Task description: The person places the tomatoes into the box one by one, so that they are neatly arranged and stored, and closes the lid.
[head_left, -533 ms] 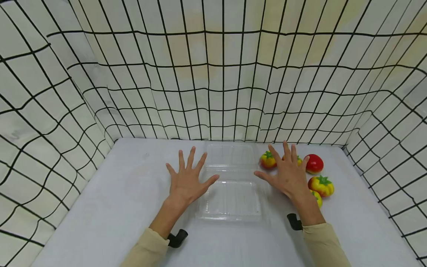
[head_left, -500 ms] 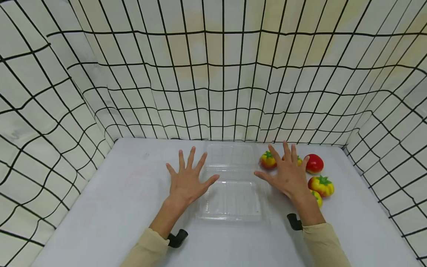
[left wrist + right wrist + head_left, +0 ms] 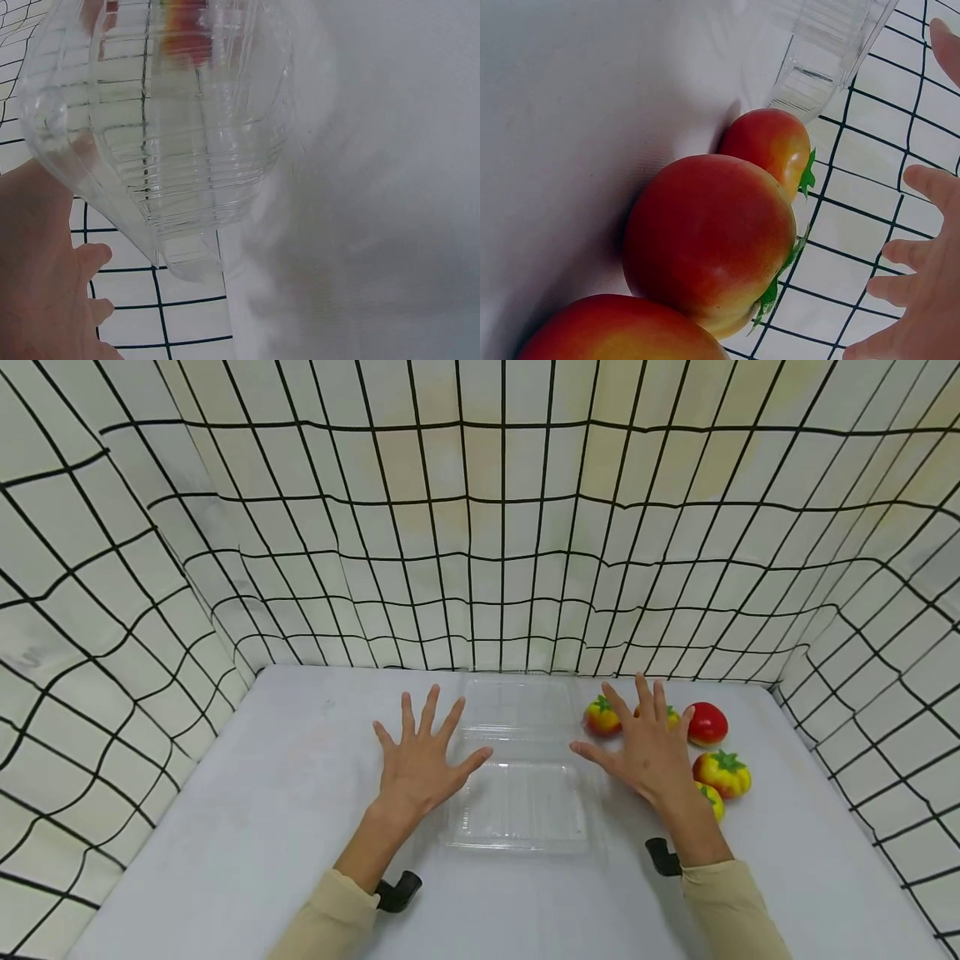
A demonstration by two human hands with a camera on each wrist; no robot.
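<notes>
A clear plastic clamshell container (image 3: 519,810) lies opened out on the white table, its lid (image 3: 517,703) toward the back. My left hand (image 3: 417,770) hovers at its left side, fingers spread and holding nothing. On the other side my right hand (image 3: 651,755) is spread over the table, also holding nothing. Beneath and around it are several red and yellow tomatoes: one at the back (image 3: 602,718), a plain red one (image 3: 707,724), and a ribbed one (image 3: 723,775) with a green top. Two more are partly hidden by the right hand and wrist. The right wrist view shows tomatoes (image 3: 712,240) close up.
Black wire grid (image 3: 502,560) rises behind the table and along both sides, against pale walls. The white table (image 3: 285,793) runs up to it. Black wrist mounts (image 3: 399,892) sit under both forearms.
Both hands keep the same spread pose. The head view has tilted very slightly, so the grid and table sit a little higher in it.
</notes>
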